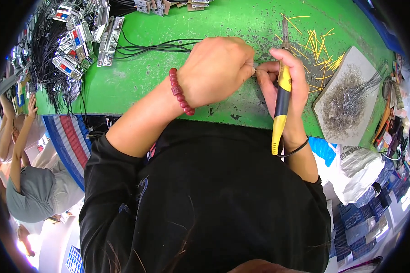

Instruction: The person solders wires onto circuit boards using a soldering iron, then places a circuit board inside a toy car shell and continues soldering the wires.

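Frame centre-right: right hand (284,84) gripped yellow-and-black-handled soldering iron (281,98) w/ fingers wrapped round. Left hand (216,68), fingertips pressed together, pinched tiny metal part (256,70) over green worn bench top (136,82).

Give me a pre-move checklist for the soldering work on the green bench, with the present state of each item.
1. Soldering iron gripped in right hand: ok.
2. Small part pinched by left hand at the fingertips: ok, though the part itself is too small to make out.
3. Iron tip touching the joint: cannot tell, fingers hide it.
4. Black wires clear of the iron: ok.
5. Yellow wire offcuts scattered beside the work spot: not ok.
6. Grey pad within right-hand reach: ok.
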The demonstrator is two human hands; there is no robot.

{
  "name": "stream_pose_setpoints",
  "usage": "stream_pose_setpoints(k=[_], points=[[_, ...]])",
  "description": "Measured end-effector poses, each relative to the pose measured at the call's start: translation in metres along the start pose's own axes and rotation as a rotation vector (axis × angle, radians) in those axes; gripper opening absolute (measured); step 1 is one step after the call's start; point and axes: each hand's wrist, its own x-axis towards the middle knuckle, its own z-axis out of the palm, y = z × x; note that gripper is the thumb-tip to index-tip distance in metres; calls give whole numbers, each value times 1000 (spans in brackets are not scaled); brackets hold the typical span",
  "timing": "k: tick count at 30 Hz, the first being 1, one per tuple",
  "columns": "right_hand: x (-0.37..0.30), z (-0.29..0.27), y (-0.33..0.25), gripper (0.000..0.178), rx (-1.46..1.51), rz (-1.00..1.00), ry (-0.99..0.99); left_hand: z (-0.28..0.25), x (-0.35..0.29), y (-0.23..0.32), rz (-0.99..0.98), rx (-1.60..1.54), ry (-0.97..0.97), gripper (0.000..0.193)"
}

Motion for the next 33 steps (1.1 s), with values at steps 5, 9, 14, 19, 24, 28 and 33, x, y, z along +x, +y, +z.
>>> stream_pose_setpoints(k=[5,9,14,19,24,28,33], points=[[1,-3,3,44,143,97,16,5,1,-1,26,51,53,8],[0,-8,2,42,16,38,85,5,0,-1,20,32,56,8],[0,-7,-1,38,58,48,20,5,-2,0,20,37,62,8],[3,-5,0,36,109,71,7,5,0,1,-4,21,47,12],[-1,-24,-3,31,129,75,34,9,0,1,30,102,68,7],[-16,-44,-8,51,157,164,-10,9,3,2,32,141,65,8],[-39,-45,5,54,177,88,227,11,3,2,21,165,44,9]])
